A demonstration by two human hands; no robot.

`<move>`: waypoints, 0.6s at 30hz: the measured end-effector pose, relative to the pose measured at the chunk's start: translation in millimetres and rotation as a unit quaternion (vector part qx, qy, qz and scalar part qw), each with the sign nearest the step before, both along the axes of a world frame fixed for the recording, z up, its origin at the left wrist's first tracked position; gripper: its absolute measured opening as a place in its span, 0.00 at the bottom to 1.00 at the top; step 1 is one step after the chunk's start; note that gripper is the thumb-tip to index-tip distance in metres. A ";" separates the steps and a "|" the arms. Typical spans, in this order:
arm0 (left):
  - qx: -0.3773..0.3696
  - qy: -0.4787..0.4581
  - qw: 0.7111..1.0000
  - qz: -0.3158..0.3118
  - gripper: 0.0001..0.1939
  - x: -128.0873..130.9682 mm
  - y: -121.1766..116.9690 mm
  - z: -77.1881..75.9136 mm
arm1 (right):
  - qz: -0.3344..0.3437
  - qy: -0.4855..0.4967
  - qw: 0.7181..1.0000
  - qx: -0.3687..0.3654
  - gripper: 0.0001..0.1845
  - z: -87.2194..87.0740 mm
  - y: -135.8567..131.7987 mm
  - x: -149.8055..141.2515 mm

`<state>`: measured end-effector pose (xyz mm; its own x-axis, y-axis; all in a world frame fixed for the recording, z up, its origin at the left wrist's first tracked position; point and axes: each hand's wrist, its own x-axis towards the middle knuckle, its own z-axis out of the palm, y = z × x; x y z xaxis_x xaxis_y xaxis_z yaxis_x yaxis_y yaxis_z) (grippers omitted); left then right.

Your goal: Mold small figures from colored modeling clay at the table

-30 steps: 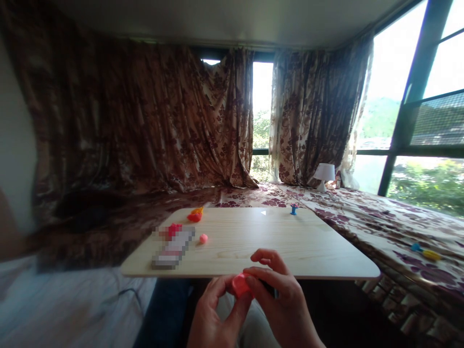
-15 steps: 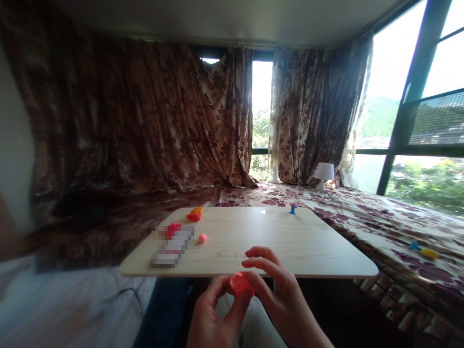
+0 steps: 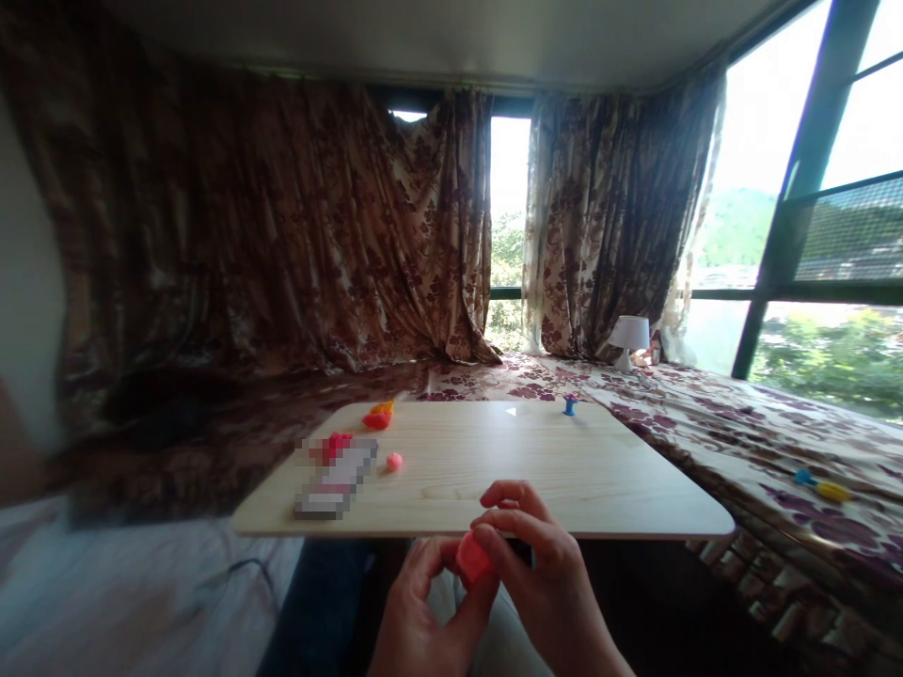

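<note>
A pinkish-red lump (image 3: pixel 472 558), which looks like modelling clay, is held just before the table's near edge, above my lap. My left hand (image 3: pixel 432 602) grips it from the left and below between thumb and fingers. From the right, my right hand (image 3: pixel 540 555) presses thumb and forefinger on its upper side, the other fingers bent above. Beyond my hands, on the light wooden table (image 3: pixel 480 451), lies a small pink ball (image 3: pixel 394 462) that looks like the same material. Part of the lump is hidden by my fingers.
On the table's left are a pixelated flat object (image 3: pixel 337 480), a crimson piece (image 3: pixel 334 446) and a red-and-orange piece (image 3: pixel 379 415). A small blue item (image 3: pixel 570 405) stands at the far right. A white lamp (image 3: pixel 630 340) and blue-and-yellow things (image 3: pixel 832 491) rest on flowered cloth.
The lump has turned and shifted slightly right in my fingers. My right hand's fingers have curled in closer to it. The things on the table have stayed put.
</note>
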<state>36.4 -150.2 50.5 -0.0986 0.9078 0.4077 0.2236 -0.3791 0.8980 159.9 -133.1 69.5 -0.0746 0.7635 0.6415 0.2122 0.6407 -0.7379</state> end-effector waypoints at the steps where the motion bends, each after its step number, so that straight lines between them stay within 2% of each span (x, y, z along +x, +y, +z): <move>1: -0.008 -0.014 1.000 -0.004 0.12 -0.1 -0.1 0.9 | 0.010 0.000 1.000 -0.004 0.09 0.7 0.4 1.4; 5: -0.046 -0.090 0.995 -0.026 0.16 -0.5 -0.4 5.4 | 0.026 0.018 0.999 -0.007 0.09 2.3 1.8 8.2; 8: -0.052 -0.122 0.990 -0.042 0.18 -0.1 -0.4 6.9 | 0.020 0.009 1.000 -0.014 0.06 1.4 1.7 9.0; 18: -0.036 -0.106 0.992 -0.062 0.15 -5.2 -2.0 7.0 | 0.018 -0.026 1.000 -0.002 0.04 2.7 0.6 7.8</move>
<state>31.3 -152.1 57.5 -0.0606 0.9444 0.3233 -0.0182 -0.3249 0.9456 167.7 -132.4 72.2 -0.1348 0.7621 0.6333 0.2273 0.6459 -0.7288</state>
